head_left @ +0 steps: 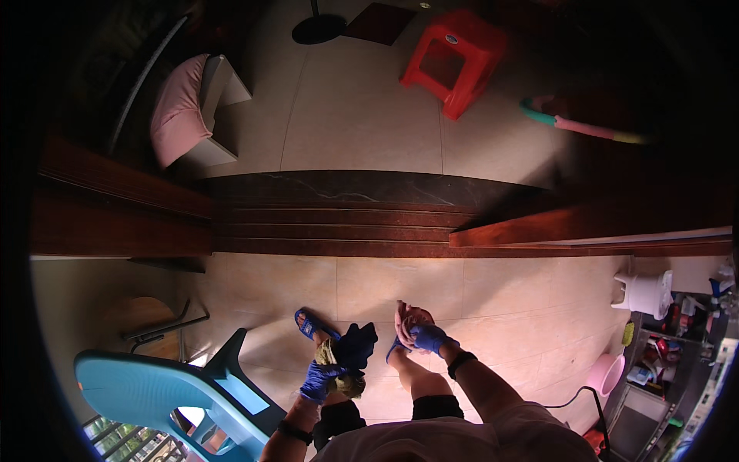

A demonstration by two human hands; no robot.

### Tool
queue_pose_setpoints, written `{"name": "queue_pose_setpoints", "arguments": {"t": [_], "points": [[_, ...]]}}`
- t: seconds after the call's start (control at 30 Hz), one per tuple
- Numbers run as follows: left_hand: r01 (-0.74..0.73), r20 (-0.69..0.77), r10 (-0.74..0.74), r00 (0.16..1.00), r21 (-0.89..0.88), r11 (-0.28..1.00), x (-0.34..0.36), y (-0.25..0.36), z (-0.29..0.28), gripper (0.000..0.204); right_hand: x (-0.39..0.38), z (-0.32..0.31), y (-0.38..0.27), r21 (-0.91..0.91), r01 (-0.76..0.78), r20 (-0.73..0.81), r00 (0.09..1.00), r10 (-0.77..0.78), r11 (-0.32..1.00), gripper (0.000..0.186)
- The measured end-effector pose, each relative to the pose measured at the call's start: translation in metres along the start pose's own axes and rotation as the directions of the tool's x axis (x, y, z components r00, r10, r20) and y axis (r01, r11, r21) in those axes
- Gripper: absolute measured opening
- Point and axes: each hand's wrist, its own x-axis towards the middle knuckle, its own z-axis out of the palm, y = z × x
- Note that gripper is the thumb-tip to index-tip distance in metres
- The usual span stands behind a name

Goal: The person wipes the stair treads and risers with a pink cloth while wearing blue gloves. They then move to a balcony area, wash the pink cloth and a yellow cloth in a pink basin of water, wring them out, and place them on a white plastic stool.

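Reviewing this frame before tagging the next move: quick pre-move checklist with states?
1. Left hand grips the dark blue and olive cloth bundle: ok.
2. Right hand holds a pinkish item: ok; what it is: cannot tell.
3. Gloves on both hands: ok.
4. Bundle apart from the right hand: ok.
5. Blue sandals on both feet: left ok, right mostly hidden, cannot tell.
6. Blue plastic chair close beside the left arm: not ok.

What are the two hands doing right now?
Left hand: blue-gloved, closed on a bunched dark blue and olive cloth.
Right hand: blue-gloved, closed on a small pinkish crumpled piece.
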Motion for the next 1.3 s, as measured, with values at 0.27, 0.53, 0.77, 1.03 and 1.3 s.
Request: {"name": "queue_pose_setpoints", "arguments": {"t": [0.27, 0.53, 0.77, 1.03, 1.3], "points": [[0.387, 0.343, -0.36, 0.868, -0.012, 0.922, -0.032, 0.028, 0.041, 0.057, -0.273, -0.006, -0.017, 0.733, -0.664, 0.582, 0.503, 0.638, -0.145, 0.03], [0.341, 0.28, -0.505, 0.817, 0.472, 0.813, -0.027, 0.098, 0.082, 0.061, -0.361, -0.109, -0.255, 0.288, -0.885, 0.907, 0.13, 0.401, -0.366, 0.038], [0.185, 0.311, -0.638, 0.704, 0.788, 0.587, 0.023, 0.085, 0.064, 0.046, -0.296, -0.114, -0.453, 0.321, -0.797, 0.936, 0.351, 0.039, -0.512, 0.044], [0.127, 0.085, -0.754, 0.651, 0.967, 0.219, 0.072, 0.004, 0.186, 0.035, -0.317, -0.151, -0.448, 0.17, -0.406, 0.981, 0.154, 0.116, -0.898, 0.034], [0.17, 0.286, -0.828, 0.483, 0.896, 0.409, -0.027, -0.115, 0.423, 0.034, -0.455, -0.088, -0.4, 0.28, 0.464, 0.958, -0.196, 0.211, -0.841, 0.023]]}}
